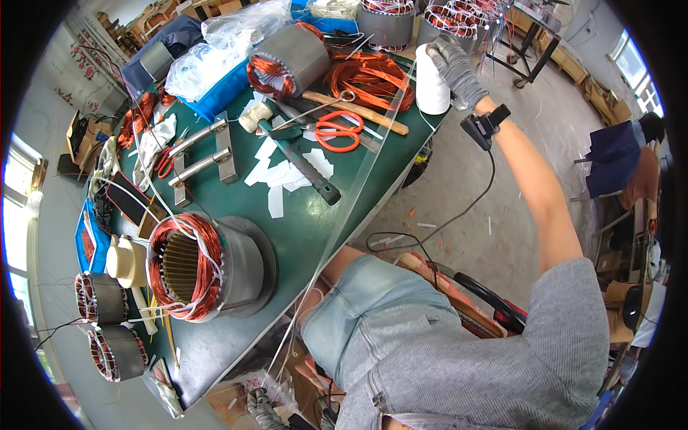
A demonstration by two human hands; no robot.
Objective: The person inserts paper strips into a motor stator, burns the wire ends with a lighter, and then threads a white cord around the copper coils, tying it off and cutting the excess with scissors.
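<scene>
At the table's far right corner, my right hand [459,72], in a grey glove, is closed around the top and side of a white spool of cord [431,89]. My left hand [264,412], also gloved and partly cut off by the lower edge, is low beside the table with its fingers closed on a white cord [288,333]. The cord runs up past the table edge. A large motor stator [240,269] lies on its side at the near left, its copper windings [208,236] facing left with white cord about them.
Red-handled scissors [338,131], a mallet [301,161], white paper pieces [279,175] and coils of copper wire [369,79] lie on the green table [301,233]. More stators [304,57] stand around. A black cable [459,226] hangs from my right wrist.
</scene>
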